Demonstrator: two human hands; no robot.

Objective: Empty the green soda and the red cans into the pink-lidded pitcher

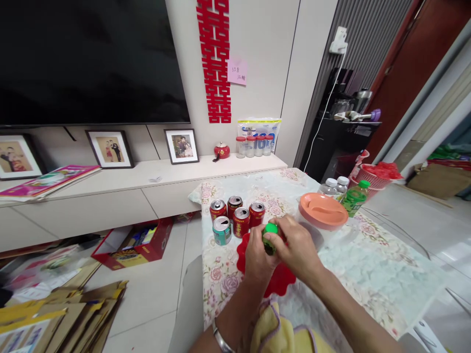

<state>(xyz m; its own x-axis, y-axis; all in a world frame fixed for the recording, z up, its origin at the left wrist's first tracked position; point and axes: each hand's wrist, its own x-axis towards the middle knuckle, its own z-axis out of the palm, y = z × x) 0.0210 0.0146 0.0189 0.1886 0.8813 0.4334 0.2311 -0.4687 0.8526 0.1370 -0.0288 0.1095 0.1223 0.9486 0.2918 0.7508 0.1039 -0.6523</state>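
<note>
My left hand [256, 254] is wrapped around a small bottle with a green cap [271, 228], held upright; most of its body is hidden by my fingers. My right hand [297, 241] is closed at the top of the bottle, its thumb and fingers against the cap. Below both hands lies a red scalloped tray [282, 283], partly covered by my arms. Just left of and beyond my hands stand several opened red cans [241, 224] and one teal can [222, 233]. A yellow cloth [275, 331] lies at the near edge.
Right of my hands are an orange divided plate [324, 208], two white-capped bottles [330, 185] and a green-capped drink bottle [355, 197]. A flowered cloth [371, 279] covers the table. Behind it, a low cabinet [147, 175] carries frames and jars [250, 147]. Flattened cardboard [69, 318] lies at left.
</note>
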